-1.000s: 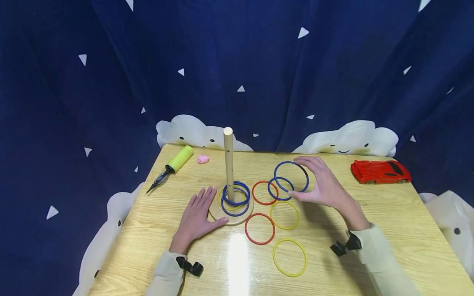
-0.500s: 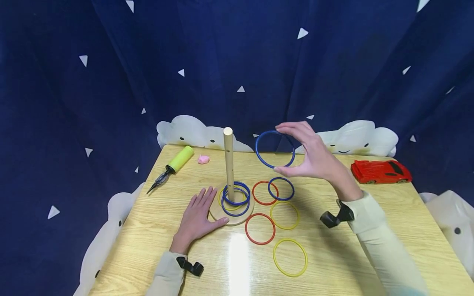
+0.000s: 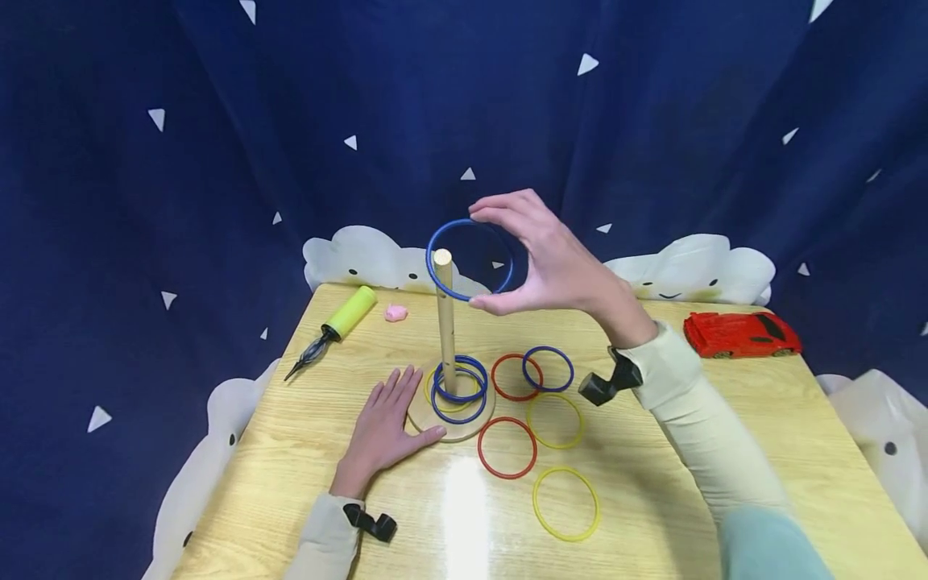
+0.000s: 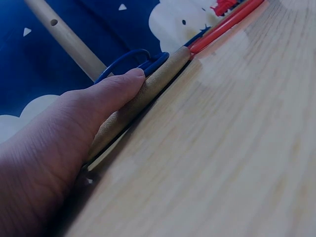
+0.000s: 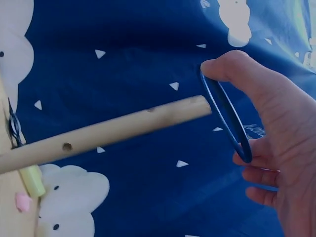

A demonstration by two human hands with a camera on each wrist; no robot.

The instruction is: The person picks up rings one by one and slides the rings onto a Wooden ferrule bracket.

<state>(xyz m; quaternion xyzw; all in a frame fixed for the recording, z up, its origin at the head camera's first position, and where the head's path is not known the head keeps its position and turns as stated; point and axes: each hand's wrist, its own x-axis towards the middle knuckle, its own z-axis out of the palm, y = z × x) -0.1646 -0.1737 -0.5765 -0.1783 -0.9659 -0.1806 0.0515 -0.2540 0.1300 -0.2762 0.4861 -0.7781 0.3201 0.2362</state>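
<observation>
My right hand pinches a blue ring between thumb and fingers, at the top of an upright wooden peg. In the right wrist view the held ring sits just past the end of the peg. Blue rings and a yellow one lie around the peg's foot, on its round base. My left hand lies flat beside that base, fingers straight. Its thumb touches the base's rim in the left wrist view.
Right of the base lie two red rings, a blue ring and two yellow rings. A yellow-green hand pump and a pink lump are at the back left. A red toy car stands at the back right.
My right hand has lifted the blue ring off the table area at the right and carried it up and left to the peg's top. My left hand has stayed in place.
</observation>
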